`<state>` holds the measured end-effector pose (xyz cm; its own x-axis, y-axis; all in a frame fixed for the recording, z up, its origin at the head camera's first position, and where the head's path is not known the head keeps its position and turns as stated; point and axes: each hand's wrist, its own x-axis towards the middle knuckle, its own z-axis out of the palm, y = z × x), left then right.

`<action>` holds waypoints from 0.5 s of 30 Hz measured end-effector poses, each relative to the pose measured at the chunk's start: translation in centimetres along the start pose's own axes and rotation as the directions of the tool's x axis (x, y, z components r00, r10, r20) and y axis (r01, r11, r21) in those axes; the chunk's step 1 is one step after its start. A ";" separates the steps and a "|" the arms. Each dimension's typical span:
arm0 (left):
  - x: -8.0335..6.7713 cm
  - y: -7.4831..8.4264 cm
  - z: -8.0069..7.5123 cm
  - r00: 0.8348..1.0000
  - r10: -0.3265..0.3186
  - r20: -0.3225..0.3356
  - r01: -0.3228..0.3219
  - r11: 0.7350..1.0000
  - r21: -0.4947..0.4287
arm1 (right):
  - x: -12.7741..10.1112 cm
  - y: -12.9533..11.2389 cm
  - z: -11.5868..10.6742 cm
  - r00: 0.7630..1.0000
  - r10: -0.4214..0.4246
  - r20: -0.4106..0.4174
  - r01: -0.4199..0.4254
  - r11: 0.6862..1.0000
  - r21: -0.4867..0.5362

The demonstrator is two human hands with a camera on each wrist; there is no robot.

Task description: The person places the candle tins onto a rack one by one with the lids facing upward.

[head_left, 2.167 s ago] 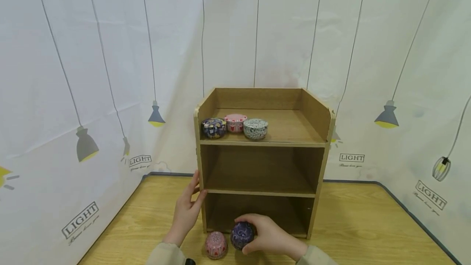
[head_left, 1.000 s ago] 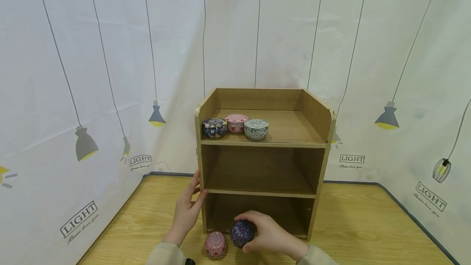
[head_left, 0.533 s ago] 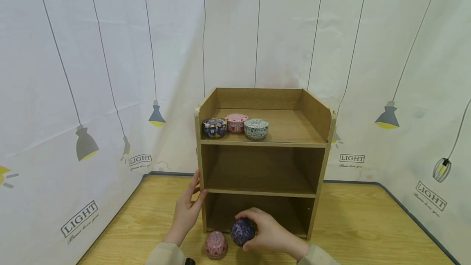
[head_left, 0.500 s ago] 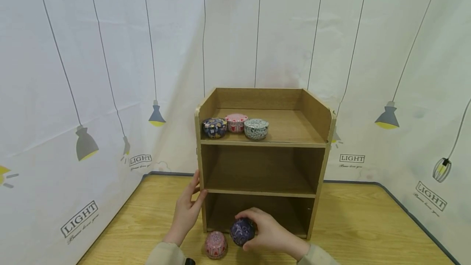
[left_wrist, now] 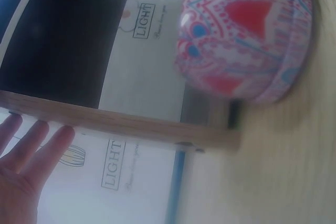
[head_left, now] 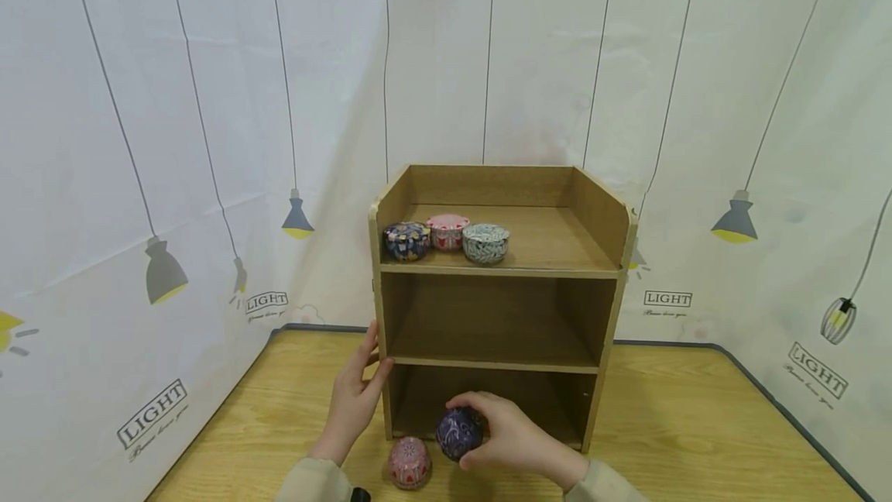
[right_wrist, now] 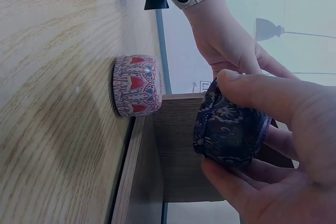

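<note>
I have the small round dark-purple patterned tin (head_left: 459, 432) in my right hand (head_left: 512, 441), thumb curled over its top and fingers cupped beneath, so it sits clear of the table at the mouth of the bottom compartment of the three-tier brown wooden shelf unit (head_left: 496, 308). The wrist view shows the tin's (right_wrist: 230, 130) swirling print and slightly domed lid; that all-round hold should keep the smooth metal from slipping.

Just to its left, the squat pink tin with red heart-shaped motifs (head_left: 409, 462) stands on the light wood-grain table (head_left: 683, 424), right by the shelf unit's front left corner.

My left hand (head_left: 353, 401) lies flat with straight fingers against the unit's left side panel, holding nothing; I judge it steadies the light board cabinet. In the left wrist view the contact is blurred, so I can't swear how firmly it presses.

On the top tier, three more tins sit in a row at the left: a dark-blue floral tin (head_left: 406, 241), a pink-lidded tin (head_left: 447, 231) and a white-and-grey patterned tin (head_left: 485, 243).
</note>
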<state>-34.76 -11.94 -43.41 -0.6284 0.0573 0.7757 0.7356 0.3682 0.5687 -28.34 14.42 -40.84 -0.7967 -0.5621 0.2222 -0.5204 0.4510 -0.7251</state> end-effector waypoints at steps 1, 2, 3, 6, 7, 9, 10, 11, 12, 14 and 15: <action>0.0 0.0 0.0 1.000 0.003 -0.003 -0.003 1.000 0.002 | 0.0 0.0 0.0 1.000 -0.001 0.000 0.001 1.000 0.000; 0.0 0.1 0.0 1.000 0.004 -0.006 -0.004 1.000 0.004 | 0.0 -0.1 0.0 1.000 -0.001 0.001 0.001 1.000 0.002; 0.0 0.3 0.0 1.000 0.006 -0.009 -0.006 1.000 0.007 | 0.0 -0.1 0.0 1.000 -0.002 0.001 0.002 1.000 0.007; 0.0 0.9 0.0 1.000 0.006 -0.018 -0.006 1.000 0.013 | 0.0 -0.2 -0.1 1.000 -0.007 -0.002 0.007 1.000 0.012; 0.0 1.2 0.0 1.000 0.007 -0.020 -0.007 1.000 0.014 | 0.0 -0.3 -0.1 1.000 -0.010 -0.007 0.010 1.000 0.011; 0.1 1.4 0.1 1.000 0.009 -0.024 -0.008 1.000 0.014 | 0.0 -0.3 -0.1 1.000 -0.014 -0.012 0.014 1.000 0.013; 0.1 1.4 0.1 1.000 0.009 -0.026 -0.009 1.000 0.014 | 0.0 -0.4 -0.1 1.000 -0.013 -0.016 0.013 1.000 0.012; 0.1 1.4 0.0 1.000 0.010 -0.026 -0.010 1.000 0.015 | 0.0 -0.4 -0.1 1.000 -0.014 -0.020 0.014 1.000 0.012; 0.1 1.3 0.0 1.000 0.009 -0.026 -0.008 1.000 0.016 | 0.0 -0.4 -0.2 1.000 -0.013 -0.021 0.013 1.000 0.017; 0.1 0.9 0.0 1.000 0.004 -0.021 -0.004 1.000 0.014 | 0.0 -0.5 -0.2 1.000 -0.009 -0.021 0.010 0.999 0.032; 0.1 0.7 0.0 1.000 -0.001 -0.016 0.002 1.000 0.010 | 0.0 -0.5 -0.2 1.000 -0.008 -0.021 0.009 0.999 0.037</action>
<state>-34.31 -11.69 -42.99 -0.6254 0.0421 0.7792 0.7319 0.3779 0.5670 -28.20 14.35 -40.35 -0.7988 -0.5510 0.2416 -0.5157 0.4201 -0.7467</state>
